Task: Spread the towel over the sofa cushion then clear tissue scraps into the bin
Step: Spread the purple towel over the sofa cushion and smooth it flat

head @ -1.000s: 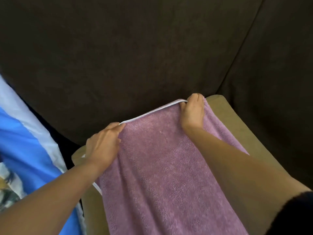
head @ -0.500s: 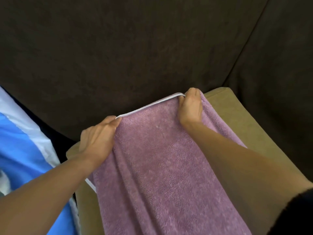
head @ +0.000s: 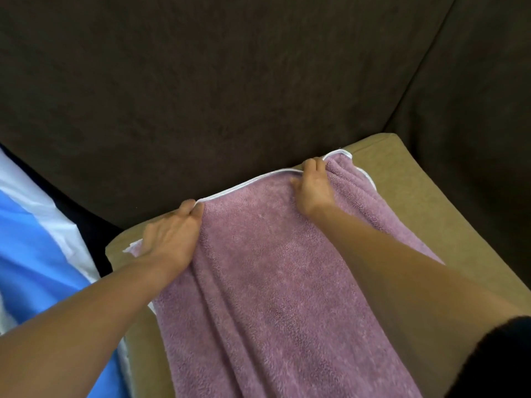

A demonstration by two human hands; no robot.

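Note:
A mauve towel [head: 267, 277] with a white hem lies lengthwise over a tan sofa cushion [head: 408, 196]. Its far hem runs along the cushion's back edge, and long folds run down its middle. My left hand [head: 169, 239] grips the towel's far left part near the hem, with a bit of towel corner showing to its left. My right hand [head: 314, 183] pinches the far hem near the right corner, where the cloth bunches. No tissue scraps or bin are in view.
A dark brown sofa backrest [head: 230, 81] rises behind the cushion, and a dark armrest [head: 482, 110] stands at the right. Blue and white fabric [head: 34, 239] lies at the left, beside the cushion.
Both hands have carried the towel's far hem a little further toward the cushion's back edge. The right corner of the towel now shows past my right hand.

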